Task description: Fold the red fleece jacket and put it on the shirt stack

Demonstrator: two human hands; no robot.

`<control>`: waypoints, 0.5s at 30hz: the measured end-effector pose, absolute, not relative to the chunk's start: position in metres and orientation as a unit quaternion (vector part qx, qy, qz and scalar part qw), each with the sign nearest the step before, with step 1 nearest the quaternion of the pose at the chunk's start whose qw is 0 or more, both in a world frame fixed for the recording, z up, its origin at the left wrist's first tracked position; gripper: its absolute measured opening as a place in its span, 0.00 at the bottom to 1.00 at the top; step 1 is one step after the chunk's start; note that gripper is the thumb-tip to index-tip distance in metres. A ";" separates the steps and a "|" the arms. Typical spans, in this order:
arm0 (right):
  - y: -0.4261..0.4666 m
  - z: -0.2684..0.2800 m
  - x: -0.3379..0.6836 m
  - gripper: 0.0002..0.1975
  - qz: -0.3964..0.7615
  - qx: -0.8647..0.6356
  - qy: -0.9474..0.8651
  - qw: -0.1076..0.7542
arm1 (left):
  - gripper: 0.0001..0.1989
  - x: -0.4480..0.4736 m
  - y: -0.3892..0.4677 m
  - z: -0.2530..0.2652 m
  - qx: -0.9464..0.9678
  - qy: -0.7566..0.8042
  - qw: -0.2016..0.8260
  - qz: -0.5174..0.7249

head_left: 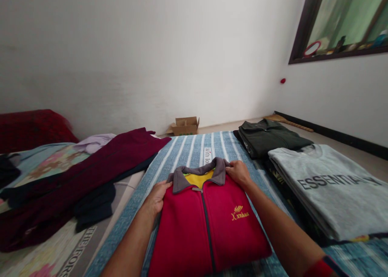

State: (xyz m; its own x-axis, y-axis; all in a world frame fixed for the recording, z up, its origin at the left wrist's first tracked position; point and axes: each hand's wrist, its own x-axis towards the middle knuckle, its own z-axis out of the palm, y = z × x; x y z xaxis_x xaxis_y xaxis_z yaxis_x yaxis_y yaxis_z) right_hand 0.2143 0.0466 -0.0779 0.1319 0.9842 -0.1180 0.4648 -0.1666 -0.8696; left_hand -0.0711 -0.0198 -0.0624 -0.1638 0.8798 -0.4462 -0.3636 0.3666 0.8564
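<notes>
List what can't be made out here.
All head view:
- Red jacket: lower left cut off by the bottom edge; back hidden beneath its front.
- Lettered strip: anything past "With lo" covered by the collar.
- Windowsill items: mostly too small and blurred to name.

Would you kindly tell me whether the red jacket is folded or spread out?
Folded: the red jacket forms a compact shape between left hand and right hand, with no sleeves showing.
</notes>
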 end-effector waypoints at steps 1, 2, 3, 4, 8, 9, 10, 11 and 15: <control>0.045 -0.080 0.215 0.07 0.345 -0.673 -0.560 0.338 | 0.11 -0.070 -0.020 -0.062 0.231 0.569 0.600 0.512; 0.044 -0.082 0.215 0.07 0.323 -0.678 -0.574 0.327 | 0.11 -0.070 -0.021 -0.061 0.231 0.575 0.596 0.510; 0.042 -0.083 0.216 0.08 0.306 -0.681 -0.586 0.316 | 0.11 -0.069 -0.021 -0.060 0.233 0.581 0.591 0.509; 0.041 -0.085 0.216 0.10 0.290 -0.683 -0.596 0.307 | 0.11 -0.069 -0.022 -0.059 0.235 0.586 0.587 0.508; 0.037 -0.086 0.213 0.11 0.227 -0.682 -0.628 0.298 | 0.10 -0.067 -0.024 -0.057 0.248 0.584 0.582 0.508; 0.036 -0.086 0.212 0.11 0.216 -0.681 -0.633 0.297 | 0.09 -0.067 -0.024 -0.058 0.250 0.584 0.582 0.508; 0.036 -0.086 0.211 0.11 0.211 -0.681 -0.636 0.295 | 0.09 -0.067 -0.024 -0.059 0.251 0.586 0.579 0.508; 0.035 -0.087 0.210 0.11 0.210 -0.681 -0.637 0.294 | 0.08 -0.067 -0.024 -0.060 0.254 0.591 0.574 0.507; 0.033 -0.090 0.211 0.11 0.237 -0.688 -0.617 0.299 | 0.04 -0.070 -0.021 -0.060 0.333 0.676 0.467 0.463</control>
State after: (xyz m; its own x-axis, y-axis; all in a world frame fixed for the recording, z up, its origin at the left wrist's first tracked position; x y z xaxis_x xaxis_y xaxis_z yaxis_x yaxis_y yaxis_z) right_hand 0.2115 0.0335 -0.0903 0.1261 0.9911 0.0432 0.7076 -0.0593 -0.7041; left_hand -0.0702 -0.0214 -0.0597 -0.3431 0.8821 -0.3228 0.0169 0.3494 0.9368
